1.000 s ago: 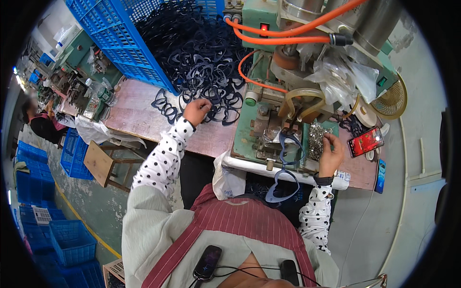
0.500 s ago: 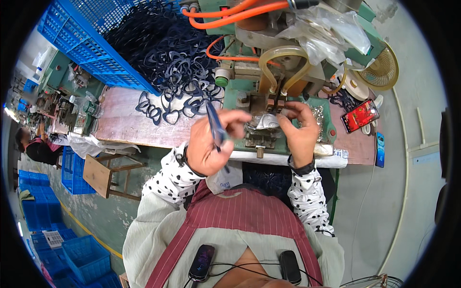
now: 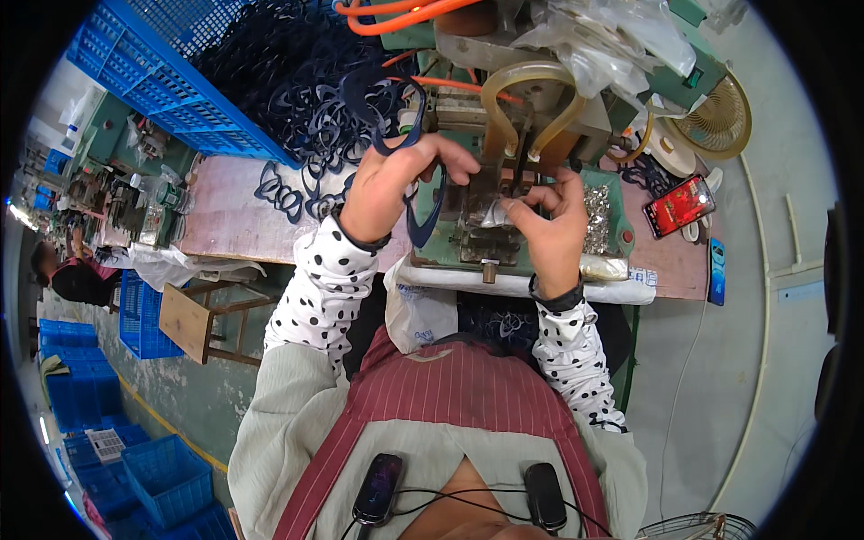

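My left hand (image 3: 382,198) is closed around dark blue loop-shaped bands (image 3: 427,227), which stick out above and below it. Its thumb and forefinger reach toward the left side of a small green bench press (image 3: 430,245). On the press's other side, my right hand (image 3: 556,236) has its thumb and fingers bent together at the metal tooling (image 3: 481,193). A shiny silvery patch shows by the right thumb tip; whether the fingers pinch a small part there cannot be made out. Two yellowish hoses (image 3: 540,72) curve down just above that hand.
A heap of dark blue loops (image 3: 270,81) lies by a blue plastic crate (image 3: 171,90) at far left. Small silvery metal parts (image 3: 597,220) fill the press's right side. Farther right are a red-screened phone (image 3: 679,205), a blue phone (image 3: 716,270) and a fan (image 3: 720,126).
My left hand has moved up and away from the front of the press, and its loops now show spread out. My right hand has stayed at the tooling, shifting slightly.
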The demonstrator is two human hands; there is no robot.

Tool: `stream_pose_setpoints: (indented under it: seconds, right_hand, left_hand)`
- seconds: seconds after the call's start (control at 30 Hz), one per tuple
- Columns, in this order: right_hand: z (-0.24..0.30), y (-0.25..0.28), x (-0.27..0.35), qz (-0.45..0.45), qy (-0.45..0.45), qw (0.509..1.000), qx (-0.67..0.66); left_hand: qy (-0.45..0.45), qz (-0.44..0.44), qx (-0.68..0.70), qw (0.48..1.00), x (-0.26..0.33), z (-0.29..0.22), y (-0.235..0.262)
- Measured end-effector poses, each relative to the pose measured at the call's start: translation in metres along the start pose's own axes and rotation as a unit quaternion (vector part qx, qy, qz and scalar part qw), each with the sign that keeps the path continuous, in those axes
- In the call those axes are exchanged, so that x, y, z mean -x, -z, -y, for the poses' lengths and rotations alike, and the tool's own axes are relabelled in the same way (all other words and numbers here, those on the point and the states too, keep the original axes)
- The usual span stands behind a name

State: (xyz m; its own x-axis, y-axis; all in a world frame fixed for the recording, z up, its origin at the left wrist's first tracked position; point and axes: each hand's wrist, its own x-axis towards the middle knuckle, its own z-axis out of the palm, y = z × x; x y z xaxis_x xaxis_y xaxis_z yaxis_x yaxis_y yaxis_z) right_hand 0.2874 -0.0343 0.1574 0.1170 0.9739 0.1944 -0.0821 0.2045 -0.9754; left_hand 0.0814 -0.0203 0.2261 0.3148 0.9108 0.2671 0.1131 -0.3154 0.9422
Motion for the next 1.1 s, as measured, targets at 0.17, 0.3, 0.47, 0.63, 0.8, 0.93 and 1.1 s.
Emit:
stream_pose_setpoints:
  seconds: [0.17,0.3,0.47,0.63,0.8,0.93,1.1]
  right_hand:
    - [-0.006,-0.009,0.004,-0.031,0.029,0.997,-0.067]
    - [-0.009,0.004,0.0,0.004,0.0,1.0,-0.015]
    - [-0.022,0.057,-0.014,-0.07,0.054,0.995,0.042]
    - [-0.058,0.105,-0.023,-0.142,0.049,0.974,0.169]
    - [-0.09,0.139,-0.021,-0.225,0.105,0.866,0.434]
    - [-0.102,0.15,-0.017,-0.186,0.11,0.85,0.48]
    - [-0.095,0.142,-0.013,-0.09,0.125,0.781,0.605]
  left_hand:
    - [0.047,-0.017,0.032,0.998,0.016,-0.008,-0.025]
    - [0.228,0.223,0.278,0.906,0.058,0.001,-0.061]
    - [0.295,0.029,0.417,0.859,0.065,0.033,-0.103]
    - [0.336,0.039,0.397,0.853,0.048,0.03,-0.102]
    - [0.317,0.064,0.431,0.842,0.05,0.039,-0.104]
    - [0.327,0.089,0.426,0.839,0.046,0.036,-0.097]
    - [0.331,0.067,0.438,0.833,0.049,0.042,-0.099]
